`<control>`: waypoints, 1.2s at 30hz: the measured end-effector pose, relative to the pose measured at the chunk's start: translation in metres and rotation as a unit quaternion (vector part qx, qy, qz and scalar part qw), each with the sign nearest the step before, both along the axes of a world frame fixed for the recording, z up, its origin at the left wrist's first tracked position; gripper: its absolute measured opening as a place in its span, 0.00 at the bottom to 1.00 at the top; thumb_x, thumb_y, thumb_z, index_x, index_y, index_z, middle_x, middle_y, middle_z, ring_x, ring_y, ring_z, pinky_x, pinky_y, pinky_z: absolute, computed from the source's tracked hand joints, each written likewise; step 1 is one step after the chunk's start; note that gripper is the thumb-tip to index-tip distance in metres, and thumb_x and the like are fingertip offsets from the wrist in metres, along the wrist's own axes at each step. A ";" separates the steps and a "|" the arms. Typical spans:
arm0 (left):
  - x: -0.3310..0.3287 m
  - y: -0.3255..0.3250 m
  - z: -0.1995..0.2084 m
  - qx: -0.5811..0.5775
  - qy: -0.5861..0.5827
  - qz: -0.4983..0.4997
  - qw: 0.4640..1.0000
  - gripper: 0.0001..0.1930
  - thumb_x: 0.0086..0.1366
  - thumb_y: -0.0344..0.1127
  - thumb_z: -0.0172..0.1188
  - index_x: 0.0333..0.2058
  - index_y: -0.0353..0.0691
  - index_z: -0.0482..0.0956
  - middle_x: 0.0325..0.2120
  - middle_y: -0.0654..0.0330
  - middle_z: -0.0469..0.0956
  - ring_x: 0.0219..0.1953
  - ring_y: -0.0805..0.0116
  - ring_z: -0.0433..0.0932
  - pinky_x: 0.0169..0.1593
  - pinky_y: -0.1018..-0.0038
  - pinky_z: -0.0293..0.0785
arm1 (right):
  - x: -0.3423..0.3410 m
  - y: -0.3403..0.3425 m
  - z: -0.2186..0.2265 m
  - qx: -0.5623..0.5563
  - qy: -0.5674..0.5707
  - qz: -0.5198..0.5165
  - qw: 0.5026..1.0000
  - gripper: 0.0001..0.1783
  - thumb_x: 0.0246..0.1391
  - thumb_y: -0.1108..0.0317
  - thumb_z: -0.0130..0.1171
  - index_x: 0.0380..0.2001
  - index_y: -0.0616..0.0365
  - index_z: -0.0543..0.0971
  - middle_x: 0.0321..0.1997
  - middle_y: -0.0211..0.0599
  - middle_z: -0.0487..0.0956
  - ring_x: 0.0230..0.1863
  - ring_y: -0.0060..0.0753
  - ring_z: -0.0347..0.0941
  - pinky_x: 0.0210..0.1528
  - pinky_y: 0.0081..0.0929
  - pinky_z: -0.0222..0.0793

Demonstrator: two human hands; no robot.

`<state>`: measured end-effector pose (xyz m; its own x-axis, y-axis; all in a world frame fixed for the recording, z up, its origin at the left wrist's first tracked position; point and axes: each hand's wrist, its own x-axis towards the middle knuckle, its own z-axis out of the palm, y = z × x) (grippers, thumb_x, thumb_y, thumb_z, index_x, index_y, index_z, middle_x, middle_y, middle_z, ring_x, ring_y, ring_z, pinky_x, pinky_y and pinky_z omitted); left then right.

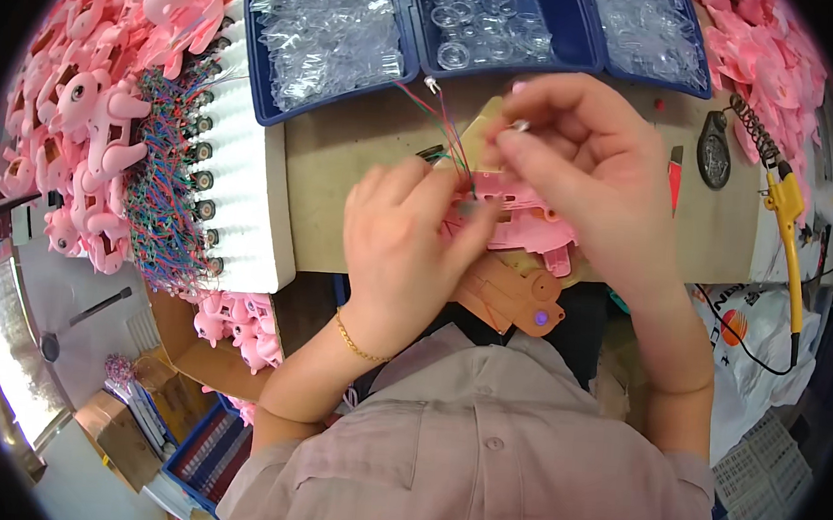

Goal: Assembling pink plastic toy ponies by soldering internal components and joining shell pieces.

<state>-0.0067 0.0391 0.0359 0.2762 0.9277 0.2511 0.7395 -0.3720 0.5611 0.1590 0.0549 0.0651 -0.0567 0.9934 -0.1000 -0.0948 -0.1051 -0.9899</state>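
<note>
My left hand (404,231) is closed, thumb and forefinger pinching a bundle of thin coloured wires (450,133). The wires rise from its fingertips to a small pale component (432,86) at their far end. Below those fingers lies a pink plastic toy shell (523,227), partly covered by both hands. Above the shell my right hand (594,161) is raised, thumb and fingers pinched on a small shiny piece (520,125) whose kind I cannot make out. An orange-brown fixture (519,295) with a bluish-violet spot sits at the table's near edge, under the shell.
Blue bins (415,45) of clear plastic parts line the back. At left, a white foam tray (250,174) carries round black parts with tangled wires, beside piled pink toy bodies (100,126). A yellow soldering iron (791,254) hangs at right near a black oval object (715,154).
</note>
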 end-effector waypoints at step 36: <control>-0.016 0.041 -0.002 -0.458 -0.385 -0.058 0.799 0.13 0.64 0.32 0.58 0.44 0.32 0.77 0.33 0.62 0.80 0.32 0.80 0.76 0.35 0.83 0.73 | 0.054 -0.035 0.010 -0.082 -0.094 0.025 0.992 0.11 0.58 0.70 0.55 0.41 0.65 0.78 0.35 0.30 0.80 0.32 0.13 0.72 0.34 0.14 0.68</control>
